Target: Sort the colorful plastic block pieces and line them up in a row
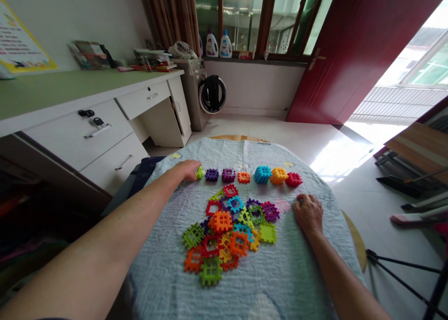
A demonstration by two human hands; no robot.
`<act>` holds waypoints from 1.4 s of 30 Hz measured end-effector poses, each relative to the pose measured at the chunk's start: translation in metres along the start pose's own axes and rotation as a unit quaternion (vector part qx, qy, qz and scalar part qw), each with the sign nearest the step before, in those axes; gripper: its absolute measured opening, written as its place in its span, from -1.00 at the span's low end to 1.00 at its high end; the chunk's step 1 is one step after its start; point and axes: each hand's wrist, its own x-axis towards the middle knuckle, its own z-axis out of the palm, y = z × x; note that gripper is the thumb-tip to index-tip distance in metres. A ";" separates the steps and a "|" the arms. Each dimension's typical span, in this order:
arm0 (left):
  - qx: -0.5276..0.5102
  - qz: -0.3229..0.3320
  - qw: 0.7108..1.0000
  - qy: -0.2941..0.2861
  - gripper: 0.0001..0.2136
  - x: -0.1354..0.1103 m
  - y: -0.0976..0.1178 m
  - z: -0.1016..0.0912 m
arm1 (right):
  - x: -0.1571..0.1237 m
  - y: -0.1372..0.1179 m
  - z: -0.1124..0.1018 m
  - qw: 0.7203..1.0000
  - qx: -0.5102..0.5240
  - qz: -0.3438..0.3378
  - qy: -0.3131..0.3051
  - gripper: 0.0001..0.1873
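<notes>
At the left end of a row of plastic building tiles, my left hand (191, 170) is closed around a lime green stack of tiles (199, 173). To its right in the row stand a dark purple stack (212, 175), a violet stack (228, 175), an orange stack (244, 177), a blue stack (262, 174), a yellow-orange stack (279, 175) and a red stack (294, 179). My right hand (308, 212) rests on the cloth with fingers curled in; I see nothing in it. Between my arms lies a mixed pile of loose tiles, among them an orange tile (220, 222) and a green tile (211, 271).
A pale blue quilted cloth (280, 282) covers the round table. A desk with drawers (101, 128) stands at the left, a washing machine (196, 93) with its door open behind it. The red door (336, 54) is at the right; tripod legs (402, 261) stand near the table.
</notes>
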 end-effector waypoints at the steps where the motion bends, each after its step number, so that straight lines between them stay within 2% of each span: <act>1: -0.002 0.004 1.000 0.016 -0.31 -0.002 0.000 0.000 | 0.000 0.000 0.000 1.000 0.001 0.000 0.001 -0.74; 3: -0.007 0.020 0.998 0.065 -0.21 -0.009 0.003 0.000 | 0.000 -0.001 -0.001 1.000 0.003 -0.003 0.001 -0.74; 5: -0.014 0.043 0.991 0.126 -0.21 -0.022 0.009 0.001 | 0.000 0.000 -0.001 1.000 0.005 -0.005 0.002 -0.73; 8: -0.050 0.084 0.973 0.210 -0.32 -0.052 0.025 0.007 | -0.001 0.000 -0.001 1.000 0.009 -0.006 0.001 -0.73; 10: -0.102 0.105 0.961 0.234 -0.40 -0.078 0.036 0.018 | -0.001 0.000 -0.001 1.000 0.012 -0.005 0.001 -0.72; 12: -0.167 0.111 0.953 0.226 -0.53 -0.106 0.043 0.032 | -0.001 0.000 -0.001 1.000 0.014 -0.005 0.001 -0.71; 15: -0.259 0.084 0.948 0.163 -0.73 -0.144 0.046 0.054 | -0.001 0.001 0.000 1.000 0.013 -0.004 0.000 -0.71; 20: -0.346 0.029 0.933 0.099 -0.72 -0.185 0.050 0.075 | 0.000 0.002 0.002 1.000 0.013 -0.006 0.006 -0.70; 24: -0.374 0.027 0.924 0.076 -0.55 -0.195 0.065 0.079 | 0.001 0.003 0.003 1.000 0.017 -0.008 0.008 -0.70; 30: -0.362 0.024 0.929 0.072 -0.45 -0.196 0.079 0.074 | 0.001 0.005 0.004 1.000 0.016 -0.009 0.006 -0.69; 32: -0.356 0.012 0.932 0.061 -0.49 -0.195 0.078 0.075 | 0.001 0.005 0.005 1.000 0.018 -0.009 0.008 -0.69; 36: -0.373 0.010 0.926 0.065 -0.71 -0.187 0.076 0.080 | 0.002 0.005 0.004 1.000 0.020 -0.008 0.007 -0.69; 39: -0.404 -0.008 0.907 0.117 -0.74 -0.178 0.075 0.082 | 0.001 0.004 0.003 1.000 0.018 -0.005 0.005 -0.69; 42: -0.393 -0.031 0.894 0.215 -0.64 -0.175 0.082 0.079 | 0.001 0.003 0.003 1.000 0.017 -0.005 0.003 -0.69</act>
